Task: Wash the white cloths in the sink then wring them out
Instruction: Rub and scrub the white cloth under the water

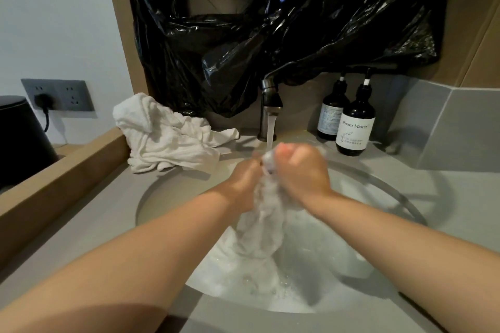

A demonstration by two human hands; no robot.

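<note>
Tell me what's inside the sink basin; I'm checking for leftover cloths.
In the sink: soapy water and one wet white cloth, gripped by both hands. The suds hide anything lying deeper.

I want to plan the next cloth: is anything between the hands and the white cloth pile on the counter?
Nothing visible. Both the left hand and right hand grip a wet cloth over the sink; the cloth pile lies openly to the left.

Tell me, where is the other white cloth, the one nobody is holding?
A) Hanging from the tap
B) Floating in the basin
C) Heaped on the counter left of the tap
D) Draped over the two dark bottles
C: the spare white cloth lies crumpled on the counter left of the tap, while both hands grip the wet cloth under the running water.
</note>
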